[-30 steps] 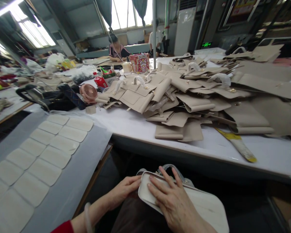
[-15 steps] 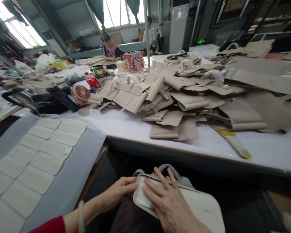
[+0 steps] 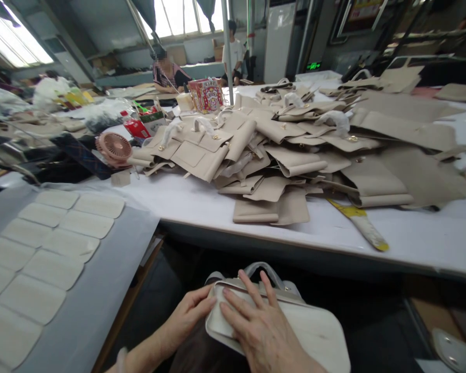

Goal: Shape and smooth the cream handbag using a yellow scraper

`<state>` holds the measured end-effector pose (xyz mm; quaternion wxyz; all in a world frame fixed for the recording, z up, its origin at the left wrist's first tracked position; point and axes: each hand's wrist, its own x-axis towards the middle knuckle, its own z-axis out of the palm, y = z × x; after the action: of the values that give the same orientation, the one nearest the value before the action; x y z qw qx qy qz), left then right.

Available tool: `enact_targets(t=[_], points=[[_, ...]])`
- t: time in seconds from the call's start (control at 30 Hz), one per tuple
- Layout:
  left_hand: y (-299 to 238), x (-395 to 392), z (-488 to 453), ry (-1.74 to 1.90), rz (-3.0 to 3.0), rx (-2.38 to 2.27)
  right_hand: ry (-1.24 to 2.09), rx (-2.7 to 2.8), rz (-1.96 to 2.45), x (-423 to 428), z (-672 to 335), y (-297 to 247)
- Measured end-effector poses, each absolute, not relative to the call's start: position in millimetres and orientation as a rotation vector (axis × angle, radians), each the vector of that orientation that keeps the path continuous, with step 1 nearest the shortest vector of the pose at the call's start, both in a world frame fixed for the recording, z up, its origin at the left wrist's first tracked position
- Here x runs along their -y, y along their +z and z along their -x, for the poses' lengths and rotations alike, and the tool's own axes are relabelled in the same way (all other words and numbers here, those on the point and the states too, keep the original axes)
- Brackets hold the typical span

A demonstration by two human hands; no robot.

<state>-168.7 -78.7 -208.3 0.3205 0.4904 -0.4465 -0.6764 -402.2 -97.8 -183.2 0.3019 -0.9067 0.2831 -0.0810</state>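
Observation:
A handbag under assembly rests on my lap, with a pale rounded panel (image 3: 314, 331) uppermost and a wrapped handle (image 3: 270, 272) at its far side. My left hand (image 3: 188, 318) pinches the panel's left corner and the beige edge under it between thumb and fingers. Across the top of the panel lies my right hand (image 3: 258, 324), its fingers spread and pressing flat near that same corner. The underside of the bag and the left fingertips are hidden.
Rows of pale panels (image 3: 54, 264) lie on a grey sheet at left. A heap of beige bag pieces (image 3: 256, 155) covers the white table (image 3: 194, 207). Nearby are a pink fan (image 3: 114, 149), a yellow-and-white scraper-like tool (image 3: 361, 225) and a red patterned box (image 3: 205, 96). Two people sit beyond.
The view has shifted slightly, so the table and heap sit further left. Both hands keep nearly the same hold on the bag.

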Motion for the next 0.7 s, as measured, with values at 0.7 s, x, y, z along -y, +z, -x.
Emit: enact_targets(t=[0.7], points=[[-175.5,88.8,214.0,-0.005,-0.672,2.475,-1.346,-1.525,0.56,50.7,538.6,-225.5]])
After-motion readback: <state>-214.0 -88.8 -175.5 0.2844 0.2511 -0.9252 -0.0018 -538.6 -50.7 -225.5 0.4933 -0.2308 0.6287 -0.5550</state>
